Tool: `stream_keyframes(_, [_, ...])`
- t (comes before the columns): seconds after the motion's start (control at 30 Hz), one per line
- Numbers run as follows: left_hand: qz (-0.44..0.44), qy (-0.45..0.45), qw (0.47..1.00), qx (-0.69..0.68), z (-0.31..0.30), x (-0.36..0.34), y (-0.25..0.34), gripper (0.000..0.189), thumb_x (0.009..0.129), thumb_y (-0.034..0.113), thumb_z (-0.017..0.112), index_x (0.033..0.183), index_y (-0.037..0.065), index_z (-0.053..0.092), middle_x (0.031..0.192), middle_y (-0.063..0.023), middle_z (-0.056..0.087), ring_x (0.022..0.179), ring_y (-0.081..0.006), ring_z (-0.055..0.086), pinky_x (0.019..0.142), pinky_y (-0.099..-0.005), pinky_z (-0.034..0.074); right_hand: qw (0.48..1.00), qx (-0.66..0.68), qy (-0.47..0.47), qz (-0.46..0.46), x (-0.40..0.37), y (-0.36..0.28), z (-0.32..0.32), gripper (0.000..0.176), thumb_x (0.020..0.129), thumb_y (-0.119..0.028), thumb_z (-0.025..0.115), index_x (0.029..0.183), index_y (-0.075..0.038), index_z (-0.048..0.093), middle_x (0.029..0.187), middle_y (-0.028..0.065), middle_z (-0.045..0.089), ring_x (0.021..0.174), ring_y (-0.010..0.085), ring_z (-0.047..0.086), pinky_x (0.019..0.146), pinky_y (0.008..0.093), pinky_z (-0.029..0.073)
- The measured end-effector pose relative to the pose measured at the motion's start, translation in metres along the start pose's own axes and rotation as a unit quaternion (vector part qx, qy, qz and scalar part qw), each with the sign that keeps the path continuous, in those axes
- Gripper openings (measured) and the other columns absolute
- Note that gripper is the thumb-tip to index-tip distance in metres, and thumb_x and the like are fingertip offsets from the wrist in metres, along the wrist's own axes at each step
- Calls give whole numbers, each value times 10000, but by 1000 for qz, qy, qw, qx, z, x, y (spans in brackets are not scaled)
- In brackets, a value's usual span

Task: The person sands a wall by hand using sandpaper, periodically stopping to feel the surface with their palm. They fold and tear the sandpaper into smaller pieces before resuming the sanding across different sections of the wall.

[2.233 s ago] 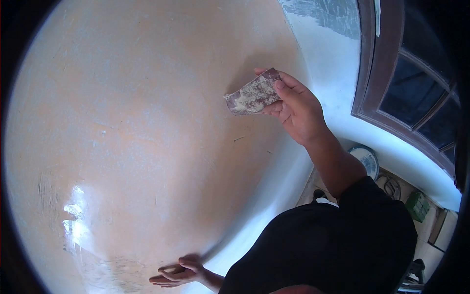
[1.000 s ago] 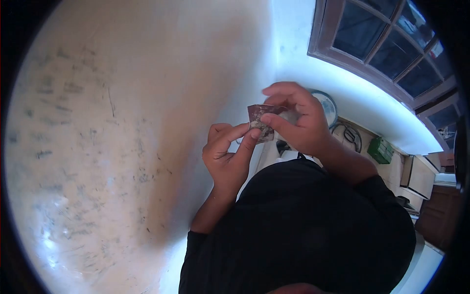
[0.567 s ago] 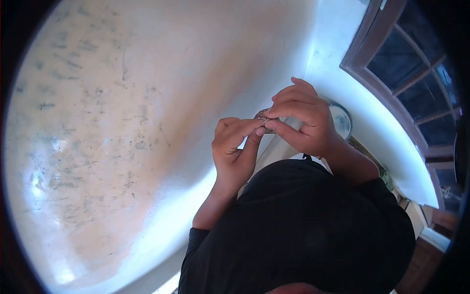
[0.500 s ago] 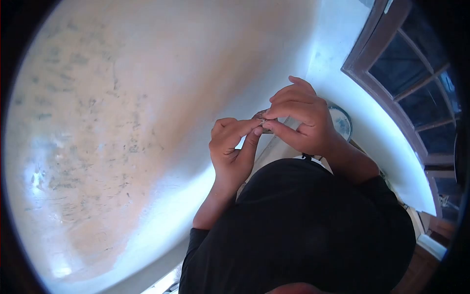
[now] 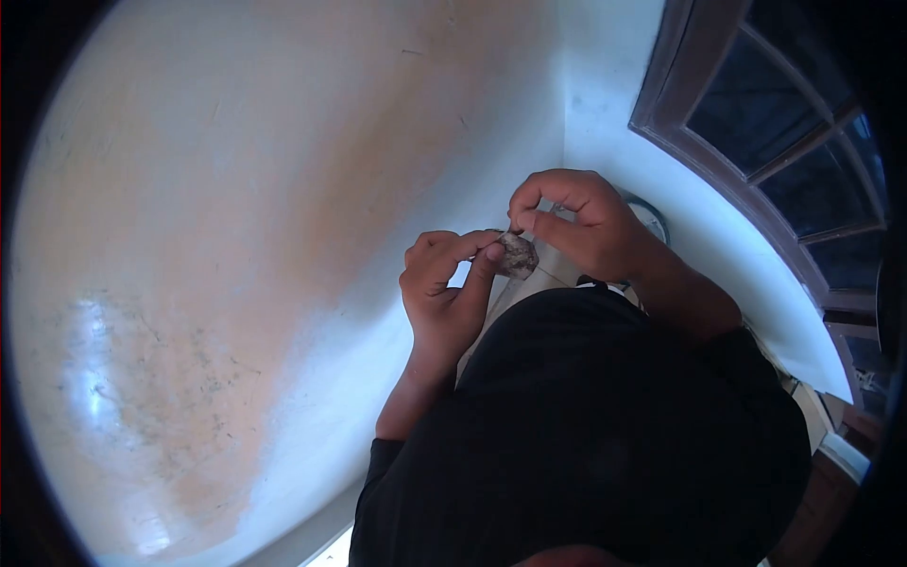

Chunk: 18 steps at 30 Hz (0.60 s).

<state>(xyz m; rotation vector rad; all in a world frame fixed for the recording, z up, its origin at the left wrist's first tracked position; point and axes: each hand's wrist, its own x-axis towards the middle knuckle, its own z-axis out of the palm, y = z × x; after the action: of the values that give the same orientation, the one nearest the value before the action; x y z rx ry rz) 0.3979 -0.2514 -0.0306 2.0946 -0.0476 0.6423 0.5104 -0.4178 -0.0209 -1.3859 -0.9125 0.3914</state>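
Observation:
A small brown-and-whitish mottled lump [image 5: 518, 257] is pinched between the thumb and fingers of my left hand [image 5: 442, 283]; its kind is not clear. Close above it, my right hand [image 5: 588, 225] has thumb and forefinger pressed together. A thin pale strand shows between those fingertips and the top of the lump, too fine to make out well. Another thin line runs from the lump toward the dark shirt.
A stained, scuffed pale wall [image 5: 283, 236] rises on the left. On the right is a brown-framed window [image 5: 709, 142] with dark panes. Behind my right wrist sits a round, glassy-rimmed object [image 5: 654, 219], partly hidden.
My right hand has drawn a little back from the lump, and its fingers have curled in. More of the lump now shows in my left hand. The view has shifted slightly.

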Motion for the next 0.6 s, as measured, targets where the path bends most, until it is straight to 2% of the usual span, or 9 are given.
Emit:
stream_keyframes(0.07, [-12, -3, 999, -37, 1, 1, -3, 111, 841, 24, 680, 952, 28, 688, 885, -53, 661, 846, -126, 571, 778, -253, 443, 999, 40, 19, 5, -2, 2, -3, 86, 889, -9, 514, 845, 3, 587, 827, 90, 601, 786, 161, 586, 818, 273, 435])
stream_keyframes(0.13, [-27, -4, 997, -71, 0, -1, -4, 116, 848, 32, 677, 963, 21, 687, 896, -58, 649, 856, -118, 572, 786, -248, 442, 998, 20, 49, 19, -10, 6, -8, 105, 909, -41, 496, 843, -5, 570, 784, 66, 584, 782, 161, 581, 882, 337, 432])
stream_keyframes(0.17, [-45, 2, 995, -92, 0, -1, -4, 108, 838, 54, 689, 943, 38, 698, 877, -50, 672, 833, -135, 568, 775, -267, 443, 998, 21, 52, 19, -13, 6, -7, 105, 909, -41, 496, 843, -5, 570, 784, 66, 584, 782, 161, 581, 882, 337, 432])
stream_keyframes(0.23, [-62, 5, 992, -113, -4, -4, -5, 100, 827, 77, 701, 924, 54, 709, 857, -42, 695, 811, -152, 563, 765, -286, 443, 982, -132, 83, -102, -18, 6, -2, 53, 871, -43, 554, 836, -25, 589, 773, 61, 602, 776, 171, 593, 950, 424, 406])
stream_keyframes(0.27, [-60, -1, 992, -110, -7, -6, -6, 103, 830, 78, 697, 930, 55, 708, 856, -42, 692, 814, -153, 563, 765, -287, 444, 982, -131, 88, -103, -18, 2, 5, 53, 871, -43, 554, 836, -25, 589, 773, 61, 602, 776, 171, 593, 950, 424, 406])
stream_keyframes(0.33, [-55, -14, 993, -105, -14, -10, -7, 106, 833, 79, 694, 935, 55, 708, 855, -43, 690, 818, -154, 564, 765, -288, 444, 947, -236, 109, -189, -16, -5, 22, 19, 815, -45, 622, 823, -46, 604, 770, 52, 623, 763, 197, 606, 996, 493, 363])
stream_keyframes(0.47, [-64, -53, 989, -124, -27, -19, -7, 113, 851, 82, 673, 956, 52, 703, 851, -43, 681, 808, -154, 560, 755, -285, 443, 936, -278, 102, -189, -25, -1, 41, 65, 777, -29, 652, 826, -56, 619, 795, 51, 639, 774, 224, 617, 986, 488, 370])
stream_keyframes(0.57, [-78, -87, 985, -126, -37, -25, -8, 109, 866, 85, 656, 959, 49, 699, 831, -44, 664, 800, -155, 560, 750, -278, 441, 955, -247, 102, -133, -30, -5, 56, 46, 802, -39, 630, 845, -52, 623, 799, 44, 634, 795, 229, 616, 968, 501, 374])
stream_keyframes(0.6, [-77, -97, 986, -116, -40, -27, -9, 106, 872, 85, 648, 959, 47, 697, 815, -46, 651, 799, -155, 562, 747, -274, 440, 959, -237, 110, -111, -31, -4, 61, 32, 821, -44, 611, 850, -50, 624, 798, 48, 632, 802, 232, 615, 953, 474, 389])
